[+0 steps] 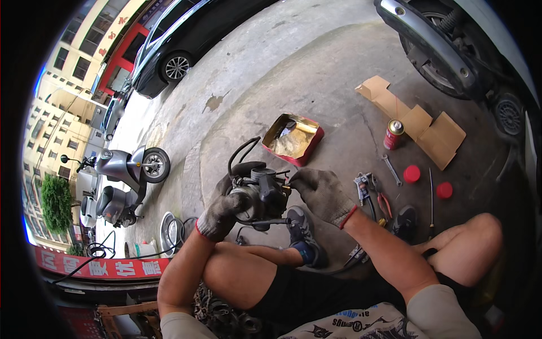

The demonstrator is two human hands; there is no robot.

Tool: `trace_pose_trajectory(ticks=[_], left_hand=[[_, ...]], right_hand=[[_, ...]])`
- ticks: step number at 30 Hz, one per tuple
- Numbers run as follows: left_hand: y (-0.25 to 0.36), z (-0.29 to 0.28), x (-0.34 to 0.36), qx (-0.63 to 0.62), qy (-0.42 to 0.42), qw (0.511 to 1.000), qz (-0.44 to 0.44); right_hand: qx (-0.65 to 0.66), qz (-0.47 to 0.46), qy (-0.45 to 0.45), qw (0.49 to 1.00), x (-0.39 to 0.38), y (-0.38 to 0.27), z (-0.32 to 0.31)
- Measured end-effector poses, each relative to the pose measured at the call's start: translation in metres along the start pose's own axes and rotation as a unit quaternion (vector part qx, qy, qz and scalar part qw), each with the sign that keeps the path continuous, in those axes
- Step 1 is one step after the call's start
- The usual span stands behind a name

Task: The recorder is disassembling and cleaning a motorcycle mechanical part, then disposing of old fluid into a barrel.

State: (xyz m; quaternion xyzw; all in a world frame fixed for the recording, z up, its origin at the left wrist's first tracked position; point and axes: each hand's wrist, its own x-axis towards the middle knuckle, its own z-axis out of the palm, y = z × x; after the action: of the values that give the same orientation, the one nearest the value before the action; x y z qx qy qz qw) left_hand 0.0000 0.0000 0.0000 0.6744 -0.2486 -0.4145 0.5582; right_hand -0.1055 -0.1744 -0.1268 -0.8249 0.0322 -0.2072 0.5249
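In front of my knees I hold up a carburetor (261, 195) with a dark cap and a black hose (244, 151) looping from its upper left. My gloved left hand (221, 210) is wrapped round its left side, thumb across the front. At its right side my gloved right hand (323, 195) has its fingers pinched together beside a small brass-coloured part; what they grip is hidden. Beyond the carburetor sits a cut-open red tin (312, 148) with liquid and small dark parts inside.
To the right lie flattened cardboard (420, 121), a red spray can (393, 134), a wrench (392, 170), two red caps (411, 174), a screwdriver (432, 198), pliers (384, 203) and an air blow gun (363, 182). A scooter (127, 175) stands left; a vehicle wheel (429, 68) is far right.
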Motion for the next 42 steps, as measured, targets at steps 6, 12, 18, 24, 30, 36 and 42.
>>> trace_pose_trajectory(ticks=[6, 12, 18, 24, 30, 36, 42], left_hand=[[0.001, 0.004, 0.001, 0.014, -0.004, 1.000, 0.010], [0.001, 0.005, 0.001, -0.095, 0.003, 0.995, 0.019], [-0.006, -0.007, 0.002, -0.062, 0.007, 0.998, 0.002], [-0.005, -0.006, 0.002, -0.057, -0.001, 0.998, -0.009], [-0.008, -0.009, 0.000, -0.037, -0.004, 0.999, -0.003], [0.000, -0.003, -0.002, -0.098, -0.009, 0.995, 0.021], [-0.003, -0.005, -0.006, -0.102, -0.007, 0.995, 0.011]], right_hand=[[-0.005, 0.003, -0.032, 0.999, 0.010, -0.012, -0.015], [-0.018, -0.019, 0.074, 0.997, 0.003, -0.009, 0.000], [-0.109, -0.146, 0.028, 0.983, 0.002, -0.002, -0.002], [-0.007, 0.006, -0.004, 1.000, 0.001, -0.011, -0.018], [-0.083, -0.015, -0.020, 0.996, -0.003, -0.011, -0.017], [-0.035, -0.005, -0.026, 0.999, 0.004, -0.015, -0.020], [-0.048, -0.049, -0.029, 0.997, 0.008, -0.016, -0.017]])
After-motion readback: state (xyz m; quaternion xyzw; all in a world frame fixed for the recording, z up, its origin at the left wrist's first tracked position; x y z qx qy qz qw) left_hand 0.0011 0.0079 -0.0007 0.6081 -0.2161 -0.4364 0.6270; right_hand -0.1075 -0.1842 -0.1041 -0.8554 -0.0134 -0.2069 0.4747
